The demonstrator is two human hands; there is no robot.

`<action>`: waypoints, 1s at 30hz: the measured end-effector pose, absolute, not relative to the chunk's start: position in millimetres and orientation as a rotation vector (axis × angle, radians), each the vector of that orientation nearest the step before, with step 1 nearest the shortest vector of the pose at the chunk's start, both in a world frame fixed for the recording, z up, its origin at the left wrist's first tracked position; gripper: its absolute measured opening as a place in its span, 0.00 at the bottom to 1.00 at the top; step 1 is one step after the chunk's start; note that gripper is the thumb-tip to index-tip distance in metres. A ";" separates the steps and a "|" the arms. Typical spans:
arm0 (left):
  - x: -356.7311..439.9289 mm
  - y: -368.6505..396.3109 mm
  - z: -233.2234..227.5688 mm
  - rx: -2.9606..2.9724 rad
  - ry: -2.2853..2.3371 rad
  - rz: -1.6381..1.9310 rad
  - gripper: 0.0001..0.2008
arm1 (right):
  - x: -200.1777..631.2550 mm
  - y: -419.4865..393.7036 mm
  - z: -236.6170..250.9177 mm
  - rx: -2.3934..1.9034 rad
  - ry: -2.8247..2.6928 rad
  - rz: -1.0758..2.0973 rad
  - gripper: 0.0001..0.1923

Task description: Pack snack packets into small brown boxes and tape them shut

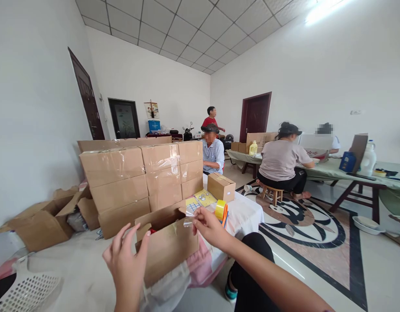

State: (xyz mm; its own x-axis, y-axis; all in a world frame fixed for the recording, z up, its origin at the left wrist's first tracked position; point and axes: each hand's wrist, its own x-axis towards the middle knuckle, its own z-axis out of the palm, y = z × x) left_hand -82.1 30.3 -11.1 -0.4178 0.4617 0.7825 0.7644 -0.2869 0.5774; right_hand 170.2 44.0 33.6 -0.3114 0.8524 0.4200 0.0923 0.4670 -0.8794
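Head view: my right hand [210,227] pinched the free end of a strip of clear packing tape [189,215] over the open brown cardboard box [167,242], which sat on the cloth-covered worktop [248,214] right in front of me. My left hand [126,262] hovered beside the box's near corner, fingers spread, its grip holding nothing. The yellow tape roll [221,209] lay just behind my right hand. I judged we were mid-sealing; the flaps stood up, so they wanted folding flat before the tape could be pressed down.
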 end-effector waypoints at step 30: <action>-101.1 79.9 -58.2 -1.949 -1.925 -2.418 0.36 | 93.6 166.5 51.8 -0.945 -1.793 0.748 0.29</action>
